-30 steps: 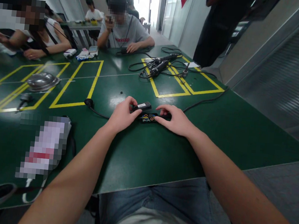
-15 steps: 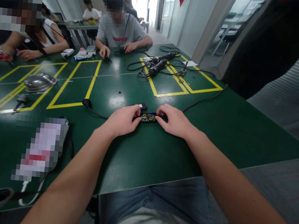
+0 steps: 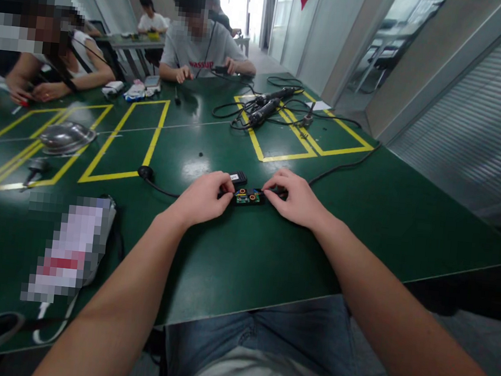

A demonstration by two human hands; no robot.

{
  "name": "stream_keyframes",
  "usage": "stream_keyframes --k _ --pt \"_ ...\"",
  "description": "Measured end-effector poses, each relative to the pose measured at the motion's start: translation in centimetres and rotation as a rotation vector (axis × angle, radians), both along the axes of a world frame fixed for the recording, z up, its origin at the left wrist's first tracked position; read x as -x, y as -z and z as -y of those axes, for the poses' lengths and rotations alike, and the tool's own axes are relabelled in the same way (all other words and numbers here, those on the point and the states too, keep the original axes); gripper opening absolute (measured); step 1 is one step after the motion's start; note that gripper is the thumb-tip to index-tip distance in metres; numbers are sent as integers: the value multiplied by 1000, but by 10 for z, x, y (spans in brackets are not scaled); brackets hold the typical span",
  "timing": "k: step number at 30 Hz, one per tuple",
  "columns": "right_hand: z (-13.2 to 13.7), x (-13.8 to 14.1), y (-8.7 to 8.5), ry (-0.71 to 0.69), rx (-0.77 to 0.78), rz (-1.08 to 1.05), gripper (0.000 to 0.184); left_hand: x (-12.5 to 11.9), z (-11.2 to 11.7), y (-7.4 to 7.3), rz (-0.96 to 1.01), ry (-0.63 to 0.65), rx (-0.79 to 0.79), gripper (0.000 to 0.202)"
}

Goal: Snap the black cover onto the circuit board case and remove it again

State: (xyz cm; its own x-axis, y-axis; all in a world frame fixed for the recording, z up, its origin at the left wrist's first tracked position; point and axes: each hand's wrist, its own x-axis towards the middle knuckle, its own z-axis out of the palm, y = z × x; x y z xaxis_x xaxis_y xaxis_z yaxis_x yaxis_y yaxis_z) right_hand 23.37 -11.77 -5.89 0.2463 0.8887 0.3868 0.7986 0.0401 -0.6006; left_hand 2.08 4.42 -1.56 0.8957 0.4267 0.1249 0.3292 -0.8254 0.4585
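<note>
An opened small black case point(image 3: 255, 202) lies on the green table in front of me, showing a green circuit board point(image 3: 243, 198) with round copper-coloured parts and thin wires. At its left end my left hand point(image 3: 205, 198) is closed, thumb and forefinger gripping the case edge by the wires. My right hand point(image 3: 293, 199) pinches at the right end, beside a blue wire; its fingertips hide what lies between them. Just behind sits a black ribbed cover point(image 3: 239, 178) with a white label. A black cord with a plug point(image 3: 145, 172) runs out to the left, another cable point(image 3: 340, 172) to the right.
Black corded screwdrivers point(image 3: 264, 109) lie tangled at the back right within yellow tape outlines. To the left are a metal bowl point(image 3: 67, 136), a dark tool point(image 3: 36, 172) and a phone-like device point(image 3: 70, 247). Several people sit across the table; one holds a black object point(image 3: 220, 69).
My right hand's fingertips have lifted slightly and drawn tighter at the case's right end. The dark figure at the right has left the view. A person opposite has raised a black object.
</note>
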Motion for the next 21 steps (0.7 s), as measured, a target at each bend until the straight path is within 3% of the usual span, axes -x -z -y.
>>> stream_keyframes --k 6,12,16,21 --pt "0 -6 1 12 55 -73 13 3 -6 2 -11 17 117 12" --pt "-1 -9 0 39 108 -44 13 1 -10 2 -7 35 34 10" --pt "-1 -12 1 39 121 19 10 0 -11 3 0 28 68 13" --pt "-2 -13 5 42 86 -7 11 -5 -10 14 130 -22 13 11"
